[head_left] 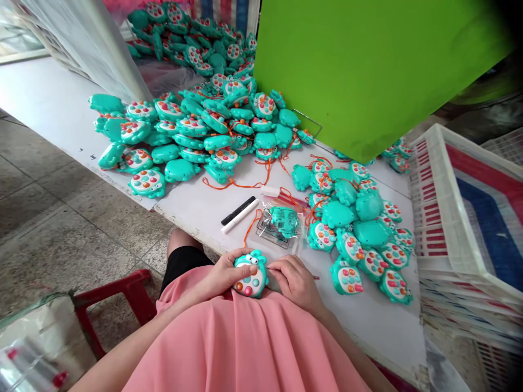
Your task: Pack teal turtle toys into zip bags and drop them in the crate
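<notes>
My left hand point(224, 276) is closed around a teal animal-shaped toy point(247, 286) at the table's front edge. Its white face with coloured round buttons and googly eyes points up, and my thumb lies across it. An orange cord point(252, 222) runs from the toy onto the table. Close to the toy's right side, my right hand point(295, 280) pinches a thin tool, whose reddish end point(316, 278) sticks out behind the fingers. The tool's kind is unclear. Just beyond the hands lies a teal toy in a clear bag point(285, 222).
A large pile of similar toys point(192, 126) covers the back left, with a smaller group point(353, 218) on the right. A black marker point(238, 210), a white pen point(240, 216) and another white-capped pen point(270, 191) lie mid-table. A green board point(368, 65) stands behind; plastic crates point(445, 196) stack at right.
</notes>
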Tool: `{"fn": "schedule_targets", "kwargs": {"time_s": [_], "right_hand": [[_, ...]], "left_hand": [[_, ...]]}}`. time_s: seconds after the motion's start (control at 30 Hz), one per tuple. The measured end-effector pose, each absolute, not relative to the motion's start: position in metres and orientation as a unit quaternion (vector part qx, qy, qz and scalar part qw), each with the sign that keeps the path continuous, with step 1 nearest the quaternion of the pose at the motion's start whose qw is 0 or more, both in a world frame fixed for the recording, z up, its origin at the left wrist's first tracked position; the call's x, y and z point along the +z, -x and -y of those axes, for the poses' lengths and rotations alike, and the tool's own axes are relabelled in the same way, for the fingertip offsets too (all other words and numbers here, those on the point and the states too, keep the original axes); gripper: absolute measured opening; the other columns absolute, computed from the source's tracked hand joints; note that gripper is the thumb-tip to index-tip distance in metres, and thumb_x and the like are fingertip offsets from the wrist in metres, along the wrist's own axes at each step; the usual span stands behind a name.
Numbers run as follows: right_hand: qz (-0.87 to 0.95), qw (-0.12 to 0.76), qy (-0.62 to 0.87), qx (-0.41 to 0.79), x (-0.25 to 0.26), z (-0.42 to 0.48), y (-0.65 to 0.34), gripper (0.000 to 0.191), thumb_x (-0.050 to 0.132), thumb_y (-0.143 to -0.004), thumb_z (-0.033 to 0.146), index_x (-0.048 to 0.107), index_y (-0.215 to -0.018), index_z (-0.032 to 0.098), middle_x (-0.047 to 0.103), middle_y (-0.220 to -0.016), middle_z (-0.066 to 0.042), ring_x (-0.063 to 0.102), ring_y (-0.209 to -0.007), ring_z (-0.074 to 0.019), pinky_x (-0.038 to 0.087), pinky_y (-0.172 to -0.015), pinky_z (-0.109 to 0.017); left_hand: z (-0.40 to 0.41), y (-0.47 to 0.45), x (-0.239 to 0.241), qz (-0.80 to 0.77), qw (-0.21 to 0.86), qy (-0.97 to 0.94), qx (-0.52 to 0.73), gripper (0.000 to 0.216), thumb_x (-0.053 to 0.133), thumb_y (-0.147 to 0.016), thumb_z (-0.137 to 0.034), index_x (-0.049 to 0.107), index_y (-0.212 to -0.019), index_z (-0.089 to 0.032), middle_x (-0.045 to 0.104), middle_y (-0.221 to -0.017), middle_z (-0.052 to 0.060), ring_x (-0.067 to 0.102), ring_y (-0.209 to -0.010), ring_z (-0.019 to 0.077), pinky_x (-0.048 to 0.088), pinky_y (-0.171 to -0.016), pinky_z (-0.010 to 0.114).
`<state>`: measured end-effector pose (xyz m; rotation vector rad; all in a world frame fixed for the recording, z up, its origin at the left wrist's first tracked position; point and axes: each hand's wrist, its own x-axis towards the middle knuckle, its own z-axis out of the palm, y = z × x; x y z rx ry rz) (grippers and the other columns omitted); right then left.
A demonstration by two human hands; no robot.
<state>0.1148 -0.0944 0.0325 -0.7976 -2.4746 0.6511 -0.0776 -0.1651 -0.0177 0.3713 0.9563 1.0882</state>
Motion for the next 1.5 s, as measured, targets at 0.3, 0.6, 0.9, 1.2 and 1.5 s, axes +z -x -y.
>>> {"fn": "schedule_targets", "kwargs": {"time_s": [0.3,0.6,0.9,1.2,1.5], "right_hand": [[0.918,0.233,0.256,0.195,0.0319,0.0975,-0.1156,0.015,0.050,-0.090,0.011,0.062,-0.087,0.020,0.064,-0.080,-0.004,0.055,-0.075,-0.0172,0.044,-0.069,-0.030],[0.921,0.232,0.254,0.185,0.0297,0.0989,-0.1153,0.016,0.049,-0.091,0.014,0.062,-0.086,0.021,0.064,-0.078,-0.004,0.056,-0.073,-0.0172,0.045,-0.068,-0.030],[0.916,0.244,0.254,0.192,0.0289,0.1001,-0.1158,0.016,0.048,-0.092,0.015,0.062,-0.087,0.021,0.065,-0.079,-0.004,0.056,-0.074,-0.0174,0.045,-0.068,-0.031],[0.920,0.243,0.257,0.173,0.0313,0.1004,-0.1135,0.016,0.047,-0.092,0.016,0.061,-0.085,0.021,0.064,-0.078,-0.005,0.055,-0.072,-0.0181,0.042,-0.067,-0.031],[0.926,0.223,0.262,0.156,0.0317,0.1004,-0.1137,0.020,0.043,-0.093,0.016,0.061,-0.085,0.020,0.064,-0.078,-0.005,0.055,-0.074,-0.0181,0.042,-0.068,-0.032]], "left_hand": [[0.1646,0.0766,-0.0158,-0.440,0.733,-0.161,0.493,0.048,0.081,-0.066,-0.029,0.064,-0.110,-0.019,0.072,-0.095,0.004,0.067,-0.082,0.0177,0.052,-0.078,0.029],[0.1648,0.0759,-0.0143,-0.443,0.733,-0.146,0.496,0.052,0.083,-0.062,-0.030,0.064,-0.110,-0.017,0.072,-0.092,0.005,0.068,-0.080,0.0187,0.052,-0.077,0.030],[0.1651,0.0766,-0.0138,-0.452,0.728,-0.153,0.492,0.053,0.083,-0.062,-0.031,0.064,-0.109,-0.017,0.072,-0.091,0.005,0.067,-0.076,0.0175,0.052,-0.072,0.028],[0.1657,0.0765,-0.0156,-0.442,0.732,-0.154,0.496,0.050,0.083,-0.063,-0.028,0.064,-0.109,-0.018,0.072,-0.094,0.004,0.068,-0.081,0.0177,0.052,-0.078,0.029],[0.1650,0.0763,-0.0164,-0.444,0.730,-0.160,0.494,0.051,0.083,-0.063,-0.030,0.065,-0.109,-0.018,0.073,-0.094,0.004,0.068,-0.081,0.0182,0.053,-0.078,0.030]]}}
